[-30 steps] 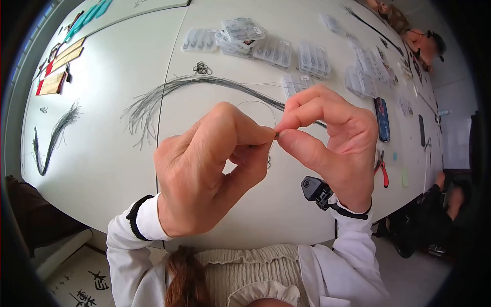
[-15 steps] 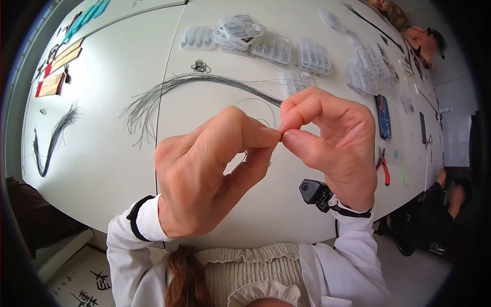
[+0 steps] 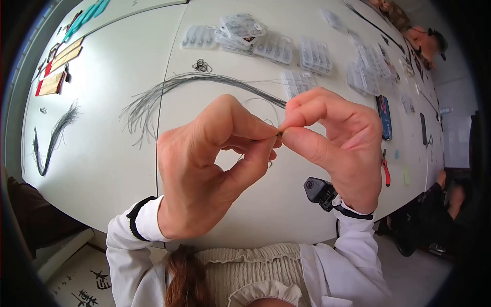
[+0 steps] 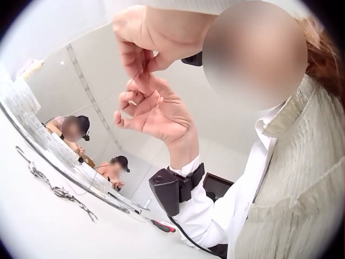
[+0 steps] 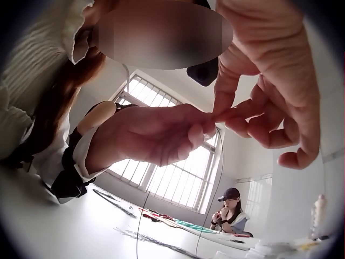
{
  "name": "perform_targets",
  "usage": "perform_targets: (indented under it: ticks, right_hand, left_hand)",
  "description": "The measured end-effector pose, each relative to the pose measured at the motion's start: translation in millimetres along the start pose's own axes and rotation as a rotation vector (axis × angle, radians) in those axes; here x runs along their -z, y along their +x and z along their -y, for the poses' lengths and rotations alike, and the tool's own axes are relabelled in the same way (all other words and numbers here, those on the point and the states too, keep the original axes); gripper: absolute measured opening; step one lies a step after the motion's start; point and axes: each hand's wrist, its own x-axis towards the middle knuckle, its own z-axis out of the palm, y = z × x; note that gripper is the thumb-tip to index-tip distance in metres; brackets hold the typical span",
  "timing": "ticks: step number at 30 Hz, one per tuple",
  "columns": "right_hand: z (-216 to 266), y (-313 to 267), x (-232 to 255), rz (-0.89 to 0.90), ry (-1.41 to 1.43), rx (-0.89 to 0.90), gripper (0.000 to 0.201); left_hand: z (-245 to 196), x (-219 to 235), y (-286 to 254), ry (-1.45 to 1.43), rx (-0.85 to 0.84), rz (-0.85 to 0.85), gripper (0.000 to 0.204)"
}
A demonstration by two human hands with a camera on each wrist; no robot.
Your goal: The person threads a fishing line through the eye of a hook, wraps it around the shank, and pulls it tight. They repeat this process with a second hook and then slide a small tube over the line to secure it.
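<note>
Head view: a white table [image 3: 225, 215] fills the middle. Beyond the fingertips lie a bundle [image 3: 199, 79] of grey strands, a small dark tangle [image 3: 202, 65] and clear cases [image 3: 276, 48]; right of the right hand are a blue case [image 3: 384, 117] and pliers [image 3: 387, 173], their upper part hard to make out. The dark piece [image 3: 280, 133] is between the fingertips of both hands, mostly covered and too small to tell its form. The left hand [image 3: 204, 169] pinches it between thumb and forefinger; the right hand [image 3: 340, 143] does the same from the other side — their tips close together. A thin wire [image 3: 262, 100] loops just beyond them.

Left wrist view: beyond the fingers, a chain [image 4: 56, 186] lies on the white surface and two people [image 4: 70, 129] sit farther off. The dark piece cannot be made out — the left hand's fingers hide the grip.

Right wrist view: a barred window [image 5: 178, 172] stands behind the joined fingertips, with a person in a dark cap [image 5: 230, 194] below. The right hand's other fingers are bent, apart from the pinch.
</note>
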Motion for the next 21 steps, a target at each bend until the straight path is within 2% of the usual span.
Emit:
perform_targets:
  ticks: [1,5,7,14,21]
  right_hand:
    - [3.4,0.2,-1.2,0.001,0.139,-0.130,0.011]
    - [2.0,-0.1,-4.2,-0.012,0.250,-0.184,0.010]
    - [-0.9,-0.3,-3.8,-0.007,0.151,-0.106,0.008]
    - [-4.5,-0.8,1.0,0.026,0.068,-0.073,0.007]
    - [-5.8,0.4,3.7,0.031,-0.047,0.026,0.006]
  left_hand:
    - [0.6,-0.2,-0.3,0.032,-0.024,-0.007,0.013]
    - [-1.6,3.0,-1.3,0.199,-0.111,0.028,0.014]
    - [-0.3,2.9,-2.7,0.250,-0.158,0.031,0.016]
    - [-2.3,4.6,-2.1,0.399,-0.270,0.077,0.019]
    - [-2.5,3.7,-2.9,0.358,-0.212,0.070,0.017]
